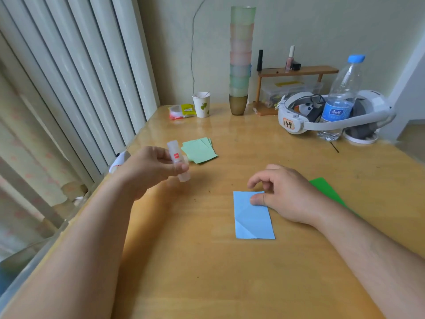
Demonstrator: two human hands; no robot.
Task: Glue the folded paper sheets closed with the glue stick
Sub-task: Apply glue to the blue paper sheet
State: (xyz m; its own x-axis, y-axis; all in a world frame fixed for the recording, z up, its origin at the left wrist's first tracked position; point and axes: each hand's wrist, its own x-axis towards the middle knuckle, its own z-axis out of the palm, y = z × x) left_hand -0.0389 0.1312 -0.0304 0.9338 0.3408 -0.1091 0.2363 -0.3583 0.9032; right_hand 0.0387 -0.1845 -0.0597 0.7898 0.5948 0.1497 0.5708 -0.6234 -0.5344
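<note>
Translucent plastic glue stick with a small red label (177,160) is gripped in the left hand (147,168), fingers curled round the tube, held in the air left of centre, above the tabletop (230,272). Whether the cap is on cannot be told. Folded light-blue paper sheet (251,217) lies flat near centre; the right hand (285,194) rests its thumb on the sheet's far right corner, other fingers loosely curled, grasping nothing. No glue visible on the blue sheet, so it looks not yet glued. Small stack of folded light-green paper sheets (199,150) lies farther left, just beyond the glue stick; possibly done or waiting, unclear. Dark-green paper sheet (326,189) pokes out from under the right hand and forearm, looks pending. Task seems early to midway.
</note>
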